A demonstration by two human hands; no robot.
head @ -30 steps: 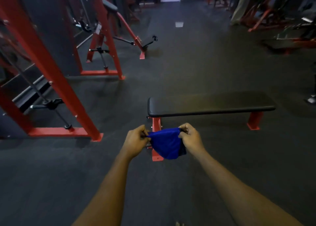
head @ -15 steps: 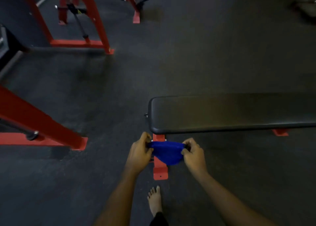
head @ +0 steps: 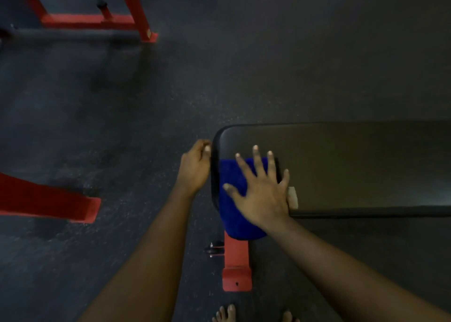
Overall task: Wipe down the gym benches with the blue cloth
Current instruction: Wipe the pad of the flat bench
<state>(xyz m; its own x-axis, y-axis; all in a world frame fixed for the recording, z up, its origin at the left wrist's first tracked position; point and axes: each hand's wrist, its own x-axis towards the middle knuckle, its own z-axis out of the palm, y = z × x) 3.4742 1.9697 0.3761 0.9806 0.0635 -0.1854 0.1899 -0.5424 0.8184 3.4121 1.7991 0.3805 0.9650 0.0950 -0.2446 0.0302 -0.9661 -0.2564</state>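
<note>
A flat black padded bench (head: 353, 165) runs from the centre to the right edge. The blue cloth (head: 240, 224) lies on the bench's left end and hangs over its near edge. My right hand (head: 263, 195) lies flat on the cloth with fingers spread, pressing it onto the pad. My left hand (head: 194, 168) is just beside the bench's left end, fingers loosely curled, its thumb by the pad's edge and nothing in it.
The bench's red foot (head: 236, 268) sticks out toward my bare feet (head: 225, 314). A red frame leg (head: 48, 202) lies on the floor at left, and a red rack base (head: 97, 21) stands at top left. Dark rubber floor surrounds the bench.
I have come closer to the bench. The cloth went from between both hands onto the bench's left end. My left hand let go; my right hand now presses the cloth flat.
</note>
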